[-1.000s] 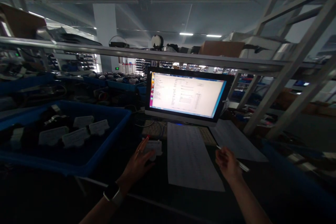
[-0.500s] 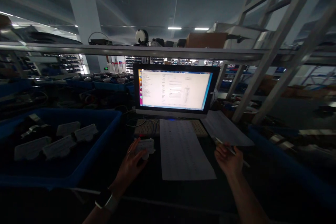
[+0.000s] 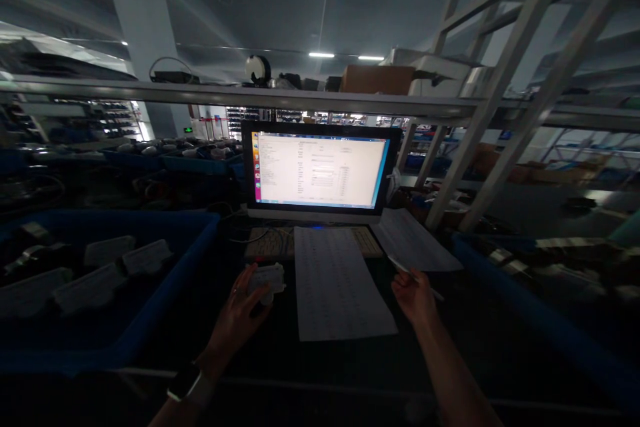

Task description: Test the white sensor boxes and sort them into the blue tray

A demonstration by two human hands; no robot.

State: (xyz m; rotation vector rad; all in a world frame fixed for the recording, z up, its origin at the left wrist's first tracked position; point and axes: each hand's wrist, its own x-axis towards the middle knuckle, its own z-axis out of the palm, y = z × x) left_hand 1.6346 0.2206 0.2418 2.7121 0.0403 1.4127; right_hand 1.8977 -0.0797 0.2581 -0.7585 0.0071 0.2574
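Note:
My left hand point(image 3: 245, 300) is closed around a small pale plastic part point(image 3: 269, 280) with a label-like face, just in front of the keyboard. A dark watch point(image 3: 184, 381) with a light strap sits on that wrist. Between my hands lies a long printed sheet point(image 3: 340, 293), overlapping part of the keyboard point(image 3: 267, 243). My right hand point(image 3: 413, 297) grips a slim white pen point(image 3: 400, 264), its front end pointing up and left beside a second sheet of paper point(image 3: 415, 240). Behind the papers stands a lit monitor point(image 3: 320, 173) showing a form-like window.
At left a blue bin point(image 3: 200, 260) holds several pale labelled parts point(image 3: 90, 287). Another blue bin point(image 3: 493, 287) stands at right. A metal shelf point(image 3: 300, 99) crosses above the monitor, bearing a cardboard box point(image 3: 376, 79). Slanting metal posts point(image 3: 505, 127) rise at right.
The whole view has turned slightly right, so everything sits further left in the picture. Both hands keep their holds on the pale part and the pen.

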